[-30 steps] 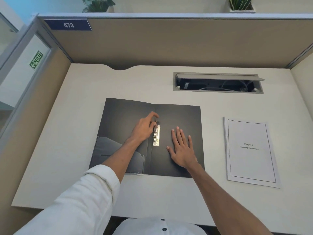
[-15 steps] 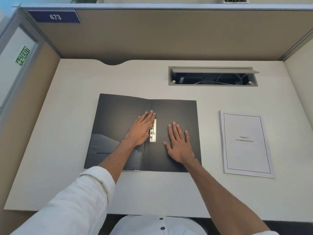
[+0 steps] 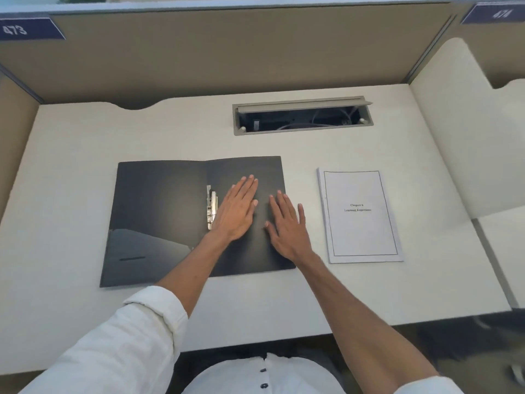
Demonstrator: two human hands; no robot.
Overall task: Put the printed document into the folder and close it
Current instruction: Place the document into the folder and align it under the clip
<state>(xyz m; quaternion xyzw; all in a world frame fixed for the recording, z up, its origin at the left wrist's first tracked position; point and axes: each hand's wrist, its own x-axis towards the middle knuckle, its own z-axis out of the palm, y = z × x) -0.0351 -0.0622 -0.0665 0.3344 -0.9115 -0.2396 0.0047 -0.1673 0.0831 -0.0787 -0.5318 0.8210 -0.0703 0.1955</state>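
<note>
folder [image 3: 162, 211] lies open flat on the table [image 3: 85, 137]. left hand [image 3: 237, 211] and right hand [image 3: 287, 226] rest on its right leaf, fingers spread, holding nothing, likely pressing it flat. metal clip [image 3: 211, 207] sits at the folder's spine, just left of the left hand. printed document [image 3: 359, 216] waits right of the folder, untouched.

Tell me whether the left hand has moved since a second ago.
Yes. The left hand has crossed the metal clip from the folder's left half to its right half, and now lies flat beside the right hand.
</note>
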